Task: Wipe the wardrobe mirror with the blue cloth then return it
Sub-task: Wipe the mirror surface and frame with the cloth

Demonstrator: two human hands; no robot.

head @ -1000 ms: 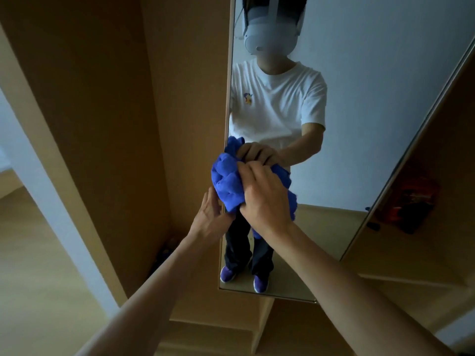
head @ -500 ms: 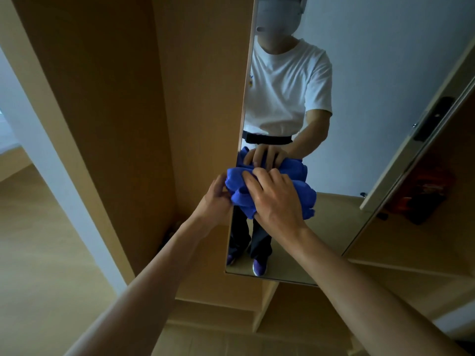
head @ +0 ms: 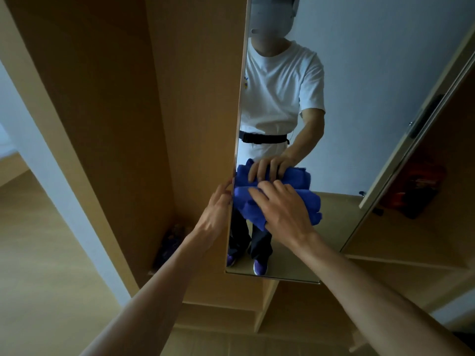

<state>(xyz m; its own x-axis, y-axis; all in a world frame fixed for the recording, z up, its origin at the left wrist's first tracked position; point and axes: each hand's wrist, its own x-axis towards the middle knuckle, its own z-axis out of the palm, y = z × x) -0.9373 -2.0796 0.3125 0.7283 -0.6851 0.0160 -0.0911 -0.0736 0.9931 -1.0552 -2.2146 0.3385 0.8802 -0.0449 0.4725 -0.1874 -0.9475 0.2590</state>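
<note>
A tall narrow wardrobe mirror (head: pixel 359 104) on an open door panel fills the upper middle of the head view. My right hand (head: pixel 282 214) presses a bunched blue cloth (head: pixel 246 204) flat against the lower left part of the glass, fingers spread over it. The cloth and hand are doubled in the reflection just above. My left hand (head: pixel 214 217) holds the mirror's left edge beside the cloth, fingers curled round the edge of the door. The reflection shows a person in a white T-shirt.
Wooden wardrobe panels (head: pixel 128 111) stand to the left of the mirror, with a dark bundle (head: pixel 171 240) on the wardrobe floor. At the right are open shelves (head: pixel 411 253) holding a red and black item (head: pixel 413 188). Pale wood floor (head: pixel 38 265) lies at the lower left.
My right hand has slid the cloth down and to the right across the glass, spreading it flatter. The left hand has stayed on the mirror's edge.
</note>
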